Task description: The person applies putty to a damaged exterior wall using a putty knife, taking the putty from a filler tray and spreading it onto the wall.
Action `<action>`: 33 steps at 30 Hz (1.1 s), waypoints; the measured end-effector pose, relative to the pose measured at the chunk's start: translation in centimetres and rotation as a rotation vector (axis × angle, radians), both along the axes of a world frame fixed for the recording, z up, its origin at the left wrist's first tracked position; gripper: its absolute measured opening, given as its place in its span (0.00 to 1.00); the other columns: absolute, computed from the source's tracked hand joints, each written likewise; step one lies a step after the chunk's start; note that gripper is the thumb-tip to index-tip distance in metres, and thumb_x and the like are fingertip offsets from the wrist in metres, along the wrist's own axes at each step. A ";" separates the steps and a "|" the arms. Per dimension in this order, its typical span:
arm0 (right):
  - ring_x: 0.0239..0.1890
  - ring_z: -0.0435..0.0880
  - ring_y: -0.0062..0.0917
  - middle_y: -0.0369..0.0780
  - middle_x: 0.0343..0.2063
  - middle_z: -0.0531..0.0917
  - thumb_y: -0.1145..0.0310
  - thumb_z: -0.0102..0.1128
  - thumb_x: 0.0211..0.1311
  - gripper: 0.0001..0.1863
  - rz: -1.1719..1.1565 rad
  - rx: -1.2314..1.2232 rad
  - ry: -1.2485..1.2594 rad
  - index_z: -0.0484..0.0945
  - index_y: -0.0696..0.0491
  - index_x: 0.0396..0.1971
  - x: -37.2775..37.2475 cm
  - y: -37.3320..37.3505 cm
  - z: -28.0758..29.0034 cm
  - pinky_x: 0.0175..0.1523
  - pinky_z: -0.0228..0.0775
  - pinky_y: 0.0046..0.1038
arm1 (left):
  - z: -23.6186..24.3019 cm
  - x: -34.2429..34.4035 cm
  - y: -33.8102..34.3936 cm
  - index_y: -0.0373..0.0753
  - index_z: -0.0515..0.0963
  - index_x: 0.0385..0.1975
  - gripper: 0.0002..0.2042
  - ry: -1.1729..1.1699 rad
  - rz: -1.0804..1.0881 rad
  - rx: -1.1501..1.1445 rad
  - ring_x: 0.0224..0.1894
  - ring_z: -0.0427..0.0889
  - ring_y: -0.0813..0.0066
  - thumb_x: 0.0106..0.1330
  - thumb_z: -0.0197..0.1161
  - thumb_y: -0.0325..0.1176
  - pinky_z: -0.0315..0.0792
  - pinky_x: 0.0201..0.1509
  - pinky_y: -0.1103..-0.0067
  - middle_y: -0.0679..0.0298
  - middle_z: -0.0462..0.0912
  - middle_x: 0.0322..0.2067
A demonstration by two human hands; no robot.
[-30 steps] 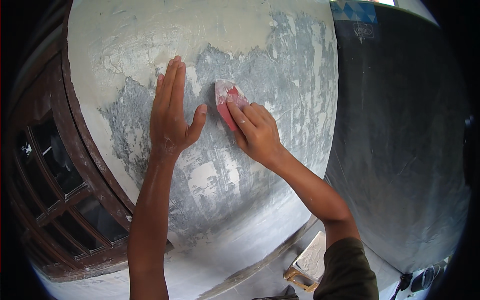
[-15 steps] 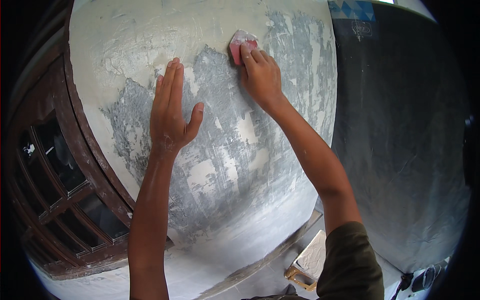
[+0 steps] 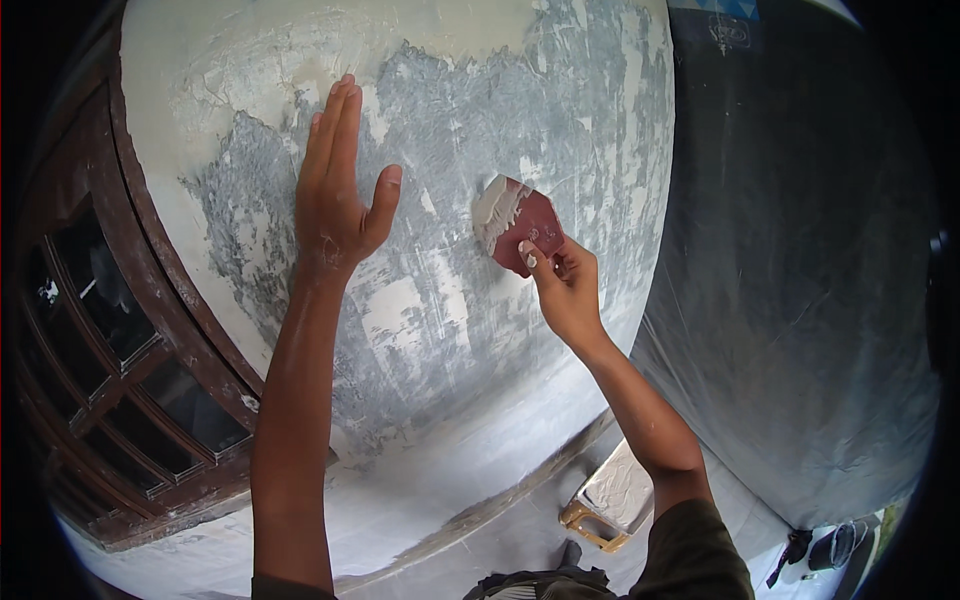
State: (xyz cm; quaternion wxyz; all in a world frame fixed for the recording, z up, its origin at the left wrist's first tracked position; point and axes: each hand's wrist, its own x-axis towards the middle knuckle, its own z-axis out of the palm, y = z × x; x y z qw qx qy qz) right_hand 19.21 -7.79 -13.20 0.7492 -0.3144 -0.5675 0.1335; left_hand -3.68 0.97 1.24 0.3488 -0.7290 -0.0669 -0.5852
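A red putty scraper (image 3: 540, 222), pale paste along its left edge, is pinched in the right hand (image 3: 572, 285) before the patchy wall (image 3: 450, 130); farther left, the left hand (image 3: 335, 205) is laid wide and flat against it.

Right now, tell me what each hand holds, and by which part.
The right hand holds a red scraper by its lower right edge, opposite the white-smeared side. The open left hand holds nothing.

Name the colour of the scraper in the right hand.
The scraper is dull red, smeared off-white along one side; head view shows it.
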 end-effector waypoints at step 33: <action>0.34 0.85 0.19 0.41 0.31 0.87 0.70 0.65 0.66 0.12 -0.029 -1.095 0.276 0.83 0.65 0.39 22.4 -11.6 -42.5 0.39 0.79 0.24 | -51.1 23.9 -11.5 0.33 0.56 0.73 0.28 0.015 -0.129 -1.372 0.77 0.54 0.51 0.76 0.40 0.37 0.46 0.79 0.58 0.48 0.58 0.74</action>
